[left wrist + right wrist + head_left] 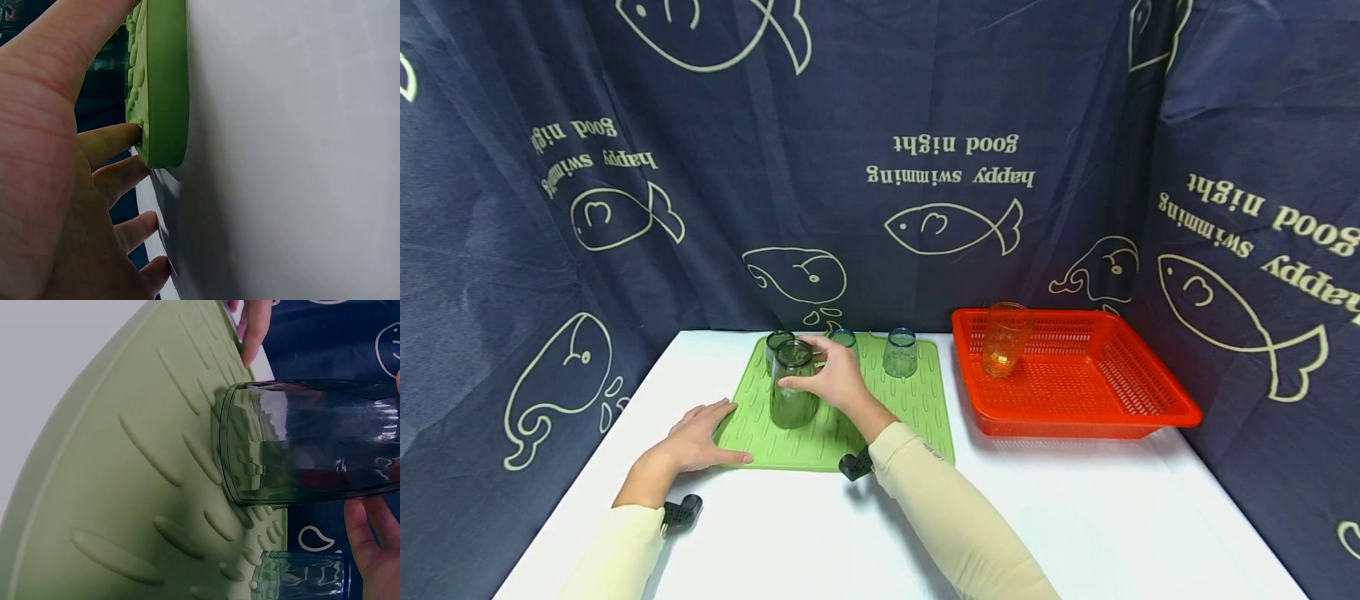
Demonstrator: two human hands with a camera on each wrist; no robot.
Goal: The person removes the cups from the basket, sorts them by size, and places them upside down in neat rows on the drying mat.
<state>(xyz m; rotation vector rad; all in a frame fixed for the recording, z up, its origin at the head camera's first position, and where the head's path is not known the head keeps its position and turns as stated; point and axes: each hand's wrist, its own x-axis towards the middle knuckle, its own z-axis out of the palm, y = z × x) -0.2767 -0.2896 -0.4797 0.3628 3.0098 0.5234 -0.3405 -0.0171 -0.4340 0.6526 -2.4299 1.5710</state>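
Note:
My right hand point(837, 377) grips a tall dark-tinted glass point(793, 404) near its upper part, fingers and thumb on either side. The glass is upright, and its lower end is right at the ribbed green drying mat point(880, 446). In the right wrist view the glass point(312, 440) lies across the picture, close to the mat's raised ridges. At the mat's left front corner rests my left hand point(696, 437), its fingers spread. The left wrist view shows fingertips point(128, 134) touching the mat's thick edge point(167, 94).
Behind the held glass stands another dark glass point(778, 340). A bluish glass point(844, 338) is partly hidden by my right hand, and a further one point(900, 357) stands to its right. A red plastic basket point(1075, 422) holds an amber glass point(1006, 337). Dark curtains point(955, 100) enclose the white table point(820, 533).

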